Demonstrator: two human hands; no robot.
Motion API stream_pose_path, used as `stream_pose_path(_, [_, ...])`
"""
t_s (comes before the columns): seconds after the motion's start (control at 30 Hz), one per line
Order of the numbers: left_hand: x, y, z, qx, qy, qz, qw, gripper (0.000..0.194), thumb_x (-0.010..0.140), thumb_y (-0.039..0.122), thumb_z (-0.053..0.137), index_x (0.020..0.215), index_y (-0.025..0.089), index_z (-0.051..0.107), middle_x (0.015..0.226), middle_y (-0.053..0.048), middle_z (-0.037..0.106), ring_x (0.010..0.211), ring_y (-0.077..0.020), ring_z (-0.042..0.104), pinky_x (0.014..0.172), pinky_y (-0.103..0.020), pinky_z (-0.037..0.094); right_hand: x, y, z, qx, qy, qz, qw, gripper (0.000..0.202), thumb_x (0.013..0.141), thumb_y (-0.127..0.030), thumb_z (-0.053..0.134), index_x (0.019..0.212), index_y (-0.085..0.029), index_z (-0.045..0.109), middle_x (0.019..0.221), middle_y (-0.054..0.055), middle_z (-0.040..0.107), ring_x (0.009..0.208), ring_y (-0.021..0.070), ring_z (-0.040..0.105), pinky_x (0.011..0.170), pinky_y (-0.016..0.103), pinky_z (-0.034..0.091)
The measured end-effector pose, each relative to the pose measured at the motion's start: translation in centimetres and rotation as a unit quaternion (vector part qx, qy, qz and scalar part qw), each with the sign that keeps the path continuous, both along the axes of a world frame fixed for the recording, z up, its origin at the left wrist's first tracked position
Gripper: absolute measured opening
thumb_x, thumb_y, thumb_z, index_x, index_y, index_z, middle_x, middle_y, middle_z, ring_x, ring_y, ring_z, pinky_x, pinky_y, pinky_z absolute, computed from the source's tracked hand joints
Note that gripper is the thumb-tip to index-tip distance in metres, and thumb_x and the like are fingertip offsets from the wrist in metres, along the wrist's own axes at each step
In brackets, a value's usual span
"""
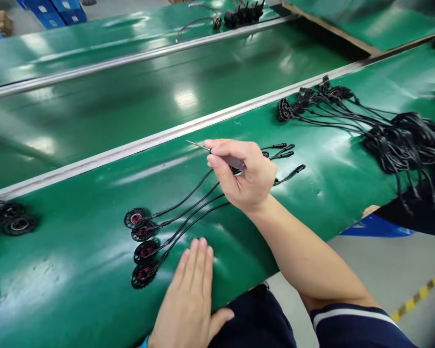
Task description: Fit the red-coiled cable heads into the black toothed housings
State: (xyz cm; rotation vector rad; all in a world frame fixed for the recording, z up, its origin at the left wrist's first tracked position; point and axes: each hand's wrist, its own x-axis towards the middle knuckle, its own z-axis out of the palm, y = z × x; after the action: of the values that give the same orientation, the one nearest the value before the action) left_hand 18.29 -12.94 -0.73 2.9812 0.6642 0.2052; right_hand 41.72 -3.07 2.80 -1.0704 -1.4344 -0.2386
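Observation:
Raised over the green bench top, my right hand (244,171) grips a small screwdriver (199,145), its thin metal shaft pointing left and most of its handle hidden in the fingers. My left hand (192,290) lies flat with fingers stretched out near the bench's front edge, holding nothing. Just left of its fingertips sit several round black parts with red centres (144,252). Black cables (192,217) run from them toward the upper right, passing beneath my right hand. Their black plug ends (293,173) show beyond it.
A tangled heap of black cables (402,140) with round parts lies on the right. More round black parts (12,216) rest at the left edge. A white rail (166,135) borders the sunken green belt (137,92). Blue boxes (58,12) stand far back.

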Motion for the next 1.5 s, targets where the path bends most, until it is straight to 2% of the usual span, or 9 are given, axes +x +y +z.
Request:
stream_pose_path(0.1, [-0.3, -0.5, -0.2, -0.01, 0.003, -0.095, 0.995, 0.085, 0.087, 0.064, 0.066, 0.141, 0.0, 0.053, 0.153, -0.022, 0.047, 0.144, -0.0342, 0.04, 0.126, -0.044, 0.005, -0.1, -0.2, 0.0, -0.005, -0.003, -0.003, 1.0, 0.014, 0.098, -0.016, 0.062, 0.109, -0.023, 0.06, 0.104, 0.0, 0.074, 0.09, 0.0129, 0.076, 0.071, 0.023, 0.065])
stream_pose_path(0.17, [-0.6, -0.5, -0.3, -0.01, 0.013, -0.12, 0.993, 0.078, 0.09, 0.057, 0.066, 0.144, 0.002, 0.051, 0.156, -0.019, 0.044, 0.146, -0.032, 0.036, 0.127, -0.044, 0.002, -0.2, -0.3, -0.2, -0.013, -0.006, -0.002, 1.0, 0.014, 0.098, -0.015, 0.063, 0.109, -0.022, 0.06, 0.103, 0.0, 0.075, 0.087, 0.0123, 0.076, 0.071, 0.023, 0.065])
stream_pose_path(0.37, [-1.4, 0.0, 0.1, -0.008, 0.033, -0.021, 0.999, 0.105, 0.084, 0.068, 0.065, 0.15, -0.009, 0.036, 0.16, -0.029, 0.029, 0.15, -0.0392, 0.028, 0.128, -0.048, 0.002, -0.3, 0.0, 0.0, -0.003, 0.009, -0.015, 1.0, 0.014, 0.097, -0.015, 0.064, 0.109, -0.021, 0.062, 0.102, 0.0, 0.074, 0.088, 0.013, 0.075, 0.068, 0.023, 0.065])
stream_pose_path(0.47, [-1.8, -0.2, 0.1, 0.008, 0.027, -0.033, 0.999, 0.097, 0.089, 0.063, 0.064, 0.149, -0.009, 0.038, 0.158, -0.03, 0.034, 0.147, -0.0404, 0.034, 0.128, -0.05, 0.004, -0.4, -1.4, 1.2, -0.015, 0.04, -0.041, 0.998, 0.019, 0.094, -0.018, 0.069, 0.112, -0.024, 0.065, 0.103, 0.0, 0.073, 0.084, 0.0141, 0.075, 0.066, 0.027, 0.066])
stream_pose_path(0.6, [-3.1, -0.6, -0.6, 0.036, -0.002, -0.091, 0.995, 0.068, 0.097, 0.047, 0.061, 0.144, -0.001, 0.049, 0.153, -0.022, 0.047, 0.142, -0.0349, 0.043, 0.128, -0.049, 0.01, -0.2, -7.7, 1.6, -0.111, -0.001, -0.039, 0.993, 0.029, 0.089, -0.016, 0.074, 0.115, -0.028, 0.07, 0.097, 0.0, 0.075, 0.083, 0.0197, 0.075, 0.069, 0.034, 0.068])
stream_pose_path(0.77, [-3.8, -0.9, -1.3, 0.021, -0.04, -0.098, 0.994, 0.061, 0.093, 0.04, 0.064, 0.141, 0.003, 0.055, 0.15, -0.019, 0.052, 0.141, -0.033, 0.044, 0.128, -0.049, 0.014, -1.0, -18.0, -1.5, -0.31, -0.088, 0.032, 0.946, 0.024, 0.089, -0.007, 0.069, 0.111, -0.016, 0.073, 0.108, 0.007, 0.075, 0.09, 0.016, 0.076, 0.079, 0.023, 0.065])
stream_pose_path(0.9, [-3.5, -0.8, -0.7, 0.01, -0.032, -0.088, 0.996, 0.057, 0.094, 0.038, 0.061, 0.139, 0.003, 0.056, 0.148, -0.018, 0.054, 0.139, -0.0322, 0.046, 0.128, -0.049, 0.016, -2.8, -22.2, -3.1, -0.373, -0.105, 0.016, 0.922, 0.019, 0.093, -0.007, 0.065, 0.105, -0.017, 0.075, 0.101, 0.005, 0.077, 0.087, 0.0151, 0.075, 0.081, 0.024, 0.064])
stream_pose_path(1.07, [-3.5, -0.8, -0.2, -0.018, -0.025, -0.095, 0.995, 0.063, 0.094, 0.038, 0.061, 0.143, 0.0, 0.052, 0.151, -0.021, 0.049, 0.141, -0.0342, 0.042, 0.127, -0.049, 0.016, -4.4, -22.2, -2.9, -0.414, -0.082, -0.027, 0.906, 0.033, 0.091, -0.001, 0.063, 0.118, -0.017, 0.072, 0.097, 0.005, 0.073, 0.083, 0.0138, 0.073, 0.076, 0.022, 0.063])
stream_pose_path(1.5, [-3.7, -0.7, -0.4, -0.018, -0.027, -0.099, 0.995, 0.064, 0.094, 0.039, 0.061, 0.143, -0.001, 0.051, 0.151, -0.022, 0.048, 0.141, -0.0352, 0.042, 0.127, -0.05, 0.016, -3.6, -20.4, -0.7, -0.441, -0.151, 0.01, 0.885, 0.021, 0.096, -0.005, 0.059, 0.109, -0.013, 0.073, 0.092, 0.006, 0.071, 0.079, 0.0108, 0.071, 0.071, 0.021, 0.059])
